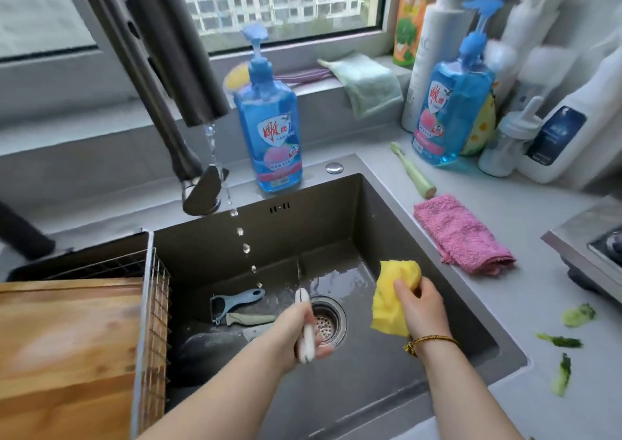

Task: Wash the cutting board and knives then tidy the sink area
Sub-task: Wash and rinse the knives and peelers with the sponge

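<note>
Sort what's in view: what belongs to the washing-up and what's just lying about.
Job in hand: white-handled knife, yellow sponge, cutting board, green-handled knife in the sink, left dish soap bottle.
Lying about: pink cloth, green toothbrush, folded green cloth.

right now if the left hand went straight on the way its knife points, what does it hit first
Likely the sink, at its back wall: the left hand aims the knife blade away over wet floor. Falling drops pass just left; depth unclear.
</note>
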The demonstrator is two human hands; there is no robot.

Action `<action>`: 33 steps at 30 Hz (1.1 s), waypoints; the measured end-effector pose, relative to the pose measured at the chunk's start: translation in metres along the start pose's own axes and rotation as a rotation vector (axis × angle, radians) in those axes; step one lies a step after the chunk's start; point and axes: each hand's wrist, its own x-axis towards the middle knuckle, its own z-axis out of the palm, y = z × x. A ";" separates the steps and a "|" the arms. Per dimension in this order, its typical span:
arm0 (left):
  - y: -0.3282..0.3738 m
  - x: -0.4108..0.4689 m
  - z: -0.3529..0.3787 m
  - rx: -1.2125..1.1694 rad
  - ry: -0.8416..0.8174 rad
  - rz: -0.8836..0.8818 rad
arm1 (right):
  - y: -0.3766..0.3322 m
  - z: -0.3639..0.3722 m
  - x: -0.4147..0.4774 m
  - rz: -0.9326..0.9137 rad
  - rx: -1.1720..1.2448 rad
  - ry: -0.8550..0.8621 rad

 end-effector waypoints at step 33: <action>-0.004 -0.164 -0.224 -0.220 -0.333 0.141 | -0.069 0.204 -0.134 -0.788 -0.303 -0.315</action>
